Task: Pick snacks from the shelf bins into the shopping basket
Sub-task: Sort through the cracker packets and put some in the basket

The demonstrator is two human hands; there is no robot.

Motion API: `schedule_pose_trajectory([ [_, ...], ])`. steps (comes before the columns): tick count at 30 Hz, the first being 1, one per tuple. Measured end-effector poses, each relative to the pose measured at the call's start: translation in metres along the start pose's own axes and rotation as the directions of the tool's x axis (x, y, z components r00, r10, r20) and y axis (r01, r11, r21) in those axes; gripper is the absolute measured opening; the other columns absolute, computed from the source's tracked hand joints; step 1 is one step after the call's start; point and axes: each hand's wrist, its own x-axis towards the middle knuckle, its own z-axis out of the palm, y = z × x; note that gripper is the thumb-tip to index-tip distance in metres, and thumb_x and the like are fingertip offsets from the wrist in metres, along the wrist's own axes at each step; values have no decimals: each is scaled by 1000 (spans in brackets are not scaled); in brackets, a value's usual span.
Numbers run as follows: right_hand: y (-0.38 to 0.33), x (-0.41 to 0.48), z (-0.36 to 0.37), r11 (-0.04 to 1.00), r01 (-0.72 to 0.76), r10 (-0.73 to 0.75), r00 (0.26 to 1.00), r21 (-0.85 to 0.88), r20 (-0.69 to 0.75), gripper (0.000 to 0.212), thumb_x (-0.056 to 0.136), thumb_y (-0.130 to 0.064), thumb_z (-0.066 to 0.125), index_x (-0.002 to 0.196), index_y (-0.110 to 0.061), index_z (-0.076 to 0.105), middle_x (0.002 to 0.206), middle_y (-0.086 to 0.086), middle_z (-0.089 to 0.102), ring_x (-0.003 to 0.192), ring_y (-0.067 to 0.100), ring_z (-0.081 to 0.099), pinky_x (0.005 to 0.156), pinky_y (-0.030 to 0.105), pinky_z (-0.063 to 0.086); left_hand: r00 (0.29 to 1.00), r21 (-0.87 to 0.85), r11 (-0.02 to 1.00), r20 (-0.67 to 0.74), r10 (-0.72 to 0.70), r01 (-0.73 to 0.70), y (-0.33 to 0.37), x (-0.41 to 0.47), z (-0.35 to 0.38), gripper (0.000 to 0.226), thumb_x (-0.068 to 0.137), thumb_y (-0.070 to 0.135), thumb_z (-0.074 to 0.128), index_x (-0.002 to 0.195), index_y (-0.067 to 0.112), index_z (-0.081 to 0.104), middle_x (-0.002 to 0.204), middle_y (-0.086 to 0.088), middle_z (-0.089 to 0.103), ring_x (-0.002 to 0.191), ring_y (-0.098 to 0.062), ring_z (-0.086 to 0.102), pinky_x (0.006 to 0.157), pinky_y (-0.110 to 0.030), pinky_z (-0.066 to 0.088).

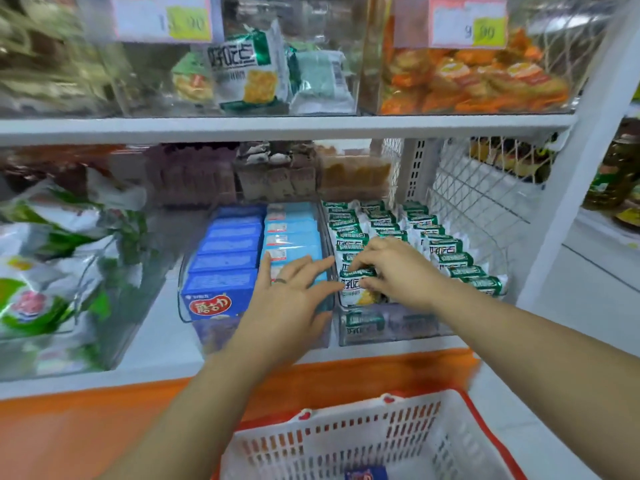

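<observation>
White shelves [277, 128] hold clear bins [398, 329]. Our right hand [398, 268] pinches a green-and-white snack pack [356, 289] at its bin's front. Our left hand [287, 296] spreads flat, holding nothing, over blue packs [294, 237].

The shelf bins [415, 327] are clear glossy plastic, the snack packets [450, 249] in them shiny film. The shopping basket [346, 441] is matt white plastic, the side mesh [478, 192] white-coated wire

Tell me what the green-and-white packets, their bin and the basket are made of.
The bin looks like clear, glossy rigid plastic; contents show through. The green-and-white packets: probably thin plastic film, shiny and creased. The shopping basket: white moulded plastic, slotted walls, red rim.
</observation>
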Motion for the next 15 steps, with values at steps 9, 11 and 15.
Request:
schedule_pose_trajectory([
  [9,44,-34,-40,963,-140,128,990,230,63,30,87,-23,68,117,-20,67,114,-6,65,89,0,55,72,4,36,996,151,988,-83,41,-28,5,-2,8,50,57,26,89,104,28,72,131,-6,61,114,-34,61,91,-76,32],
  [11,51,-40,-38,986,-139,121,978,94,169,28,87,-23,69,114,-20,68,106,-5,66,78,-4,51,65,5,35,996,148,989,-87,28,-15,7,-1,7,48,57,25,89,102,28,72,130,-6,61,114,-34,61,90,-77,31],
  [15,47,-38,-31,994,-103,106,974,-26,202,39,86,-33,68,123,-20,63,119,-2,59,100,11,54,88,23,41,995,124,992,-95,15,-3,9,-1,4,43,63,24,86,103,26,72,129,-8,61,116,-36,60,91,-78,29],
])
